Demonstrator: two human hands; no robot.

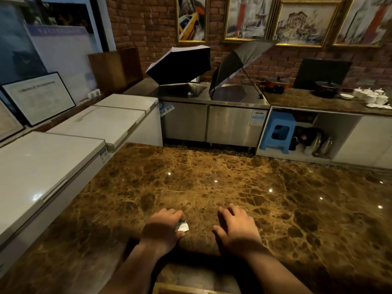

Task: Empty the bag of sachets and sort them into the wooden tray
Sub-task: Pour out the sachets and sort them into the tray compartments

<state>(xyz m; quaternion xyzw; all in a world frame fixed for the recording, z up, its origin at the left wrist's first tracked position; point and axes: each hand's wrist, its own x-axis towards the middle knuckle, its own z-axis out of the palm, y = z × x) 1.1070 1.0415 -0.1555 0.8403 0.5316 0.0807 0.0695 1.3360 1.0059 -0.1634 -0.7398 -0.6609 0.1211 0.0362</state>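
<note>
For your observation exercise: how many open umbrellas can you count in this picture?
2. A black umbrella sits on the left of the steel counter; a grey umbrella leans on its right. None appear hidden.

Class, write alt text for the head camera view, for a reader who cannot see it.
Two bare hands rest on a brown marble counter; the left hand holds a small white sachet, the right hand lies flat and empty. Behind are white chest freezers and two open umbrellas.

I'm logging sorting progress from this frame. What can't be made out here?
- Sachet, head view: mostly under the left hand; print too small to read.
- Wooden piece: cut off by the bottom edge, contents unseen.
- Right hand: palm down, anything beneath hidden.
- Bag: not seen in this view.
</note>
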